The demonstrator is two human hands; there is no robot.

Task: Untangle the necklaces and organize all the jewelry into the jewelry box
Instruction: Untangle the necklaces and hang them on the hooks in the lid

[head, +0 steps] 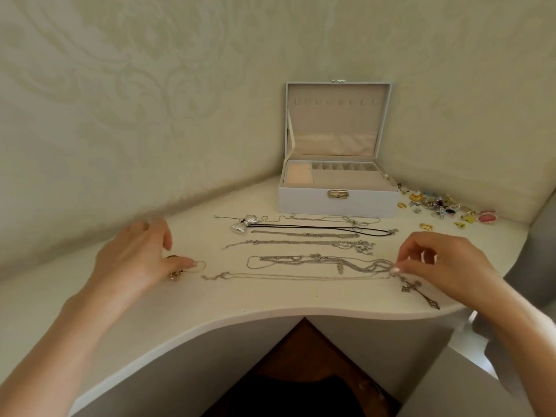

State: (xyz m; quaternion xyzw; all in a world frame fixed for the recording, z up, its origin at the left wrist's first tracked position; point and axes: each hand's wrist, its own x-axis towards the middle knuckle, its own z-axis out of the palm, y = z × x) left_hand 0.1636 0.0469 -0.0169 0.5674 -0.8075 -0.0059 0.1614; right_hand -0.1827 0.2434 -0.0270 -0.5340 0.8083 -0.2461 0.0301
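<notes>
Two arms are showing in the head view, one to the front-left of the jewelry box and one to its front-right. Both are appearing bare along forearm and wrist, from the lower edge of the view up to the fingers. The left hand, front-left of the box, is looking slightly blurred, with slender fingers whose nails are too soft to make out. A small gold and dark ring shape is sitting at those fingers, but whether it is being worn cannot be told. The right hand, front-right of the box, is showing slim fingers, and one of its fingertips is carrying a pale, glossy nail.
</notes>
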